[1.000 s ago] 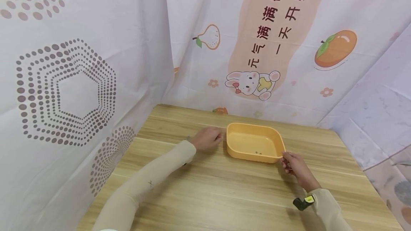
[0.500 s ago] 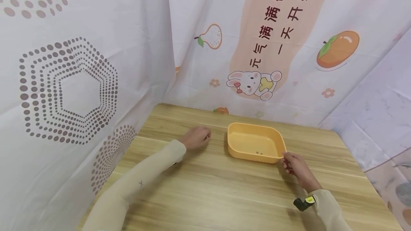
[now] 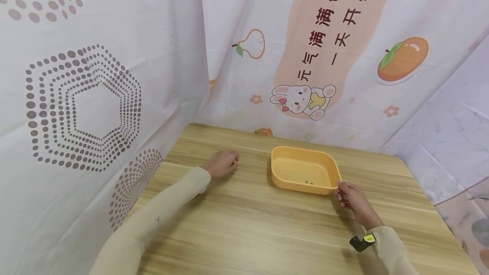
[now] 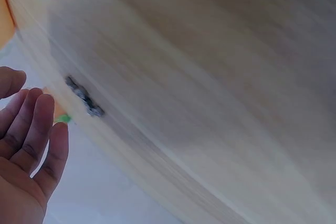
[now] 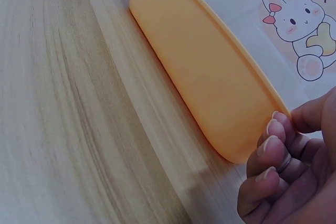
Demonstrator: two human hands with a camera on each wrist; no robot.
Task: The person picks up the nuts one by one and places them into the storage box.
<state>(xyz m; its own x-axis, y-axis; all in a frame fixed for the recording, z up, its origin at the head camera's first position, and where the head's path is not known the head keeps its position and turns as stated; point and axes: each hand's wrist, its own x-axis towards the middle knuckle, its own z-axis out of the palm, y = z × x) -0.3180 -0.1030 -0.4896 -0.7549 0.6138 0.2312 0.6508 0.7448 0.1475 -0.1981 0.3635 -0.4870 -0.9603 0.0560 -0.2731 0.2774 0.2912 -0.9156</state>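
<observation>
A shallow yellow-orange plastic tray [image 3: 298,186] stands on the table, with a couple of tiny dark pieces [image 3: 308,182] on its floor. My right hand [image 3: 353,200] pinches the rim at the tray's near right corner, thumb over the edge and fingers beneath, as the right wrist view shows. My left hand [image 3: 221,163] is over the table to the left of the tray, fingers loosely bent with nothing visible between them. In the left wrist view, a small cluster of dark metallic-looking pieces [image 4: 84,97] lies on the table just beyond those fingertips; the head view hides it behind the hand.
The wood-grain table [image 3: 244,232] meets a printed white curtain [image 3: 237,105] at the back, with a rabbit and fruit on it. A dotted curtain [image 3: 160,75] hangs along the left side. A black wrist device [image 3: 361,243] sits at my right cuff.
My left hand has moved leftward, from right beside the tray to farther off over the table. The right hand and the tray stay in place.
</observation>
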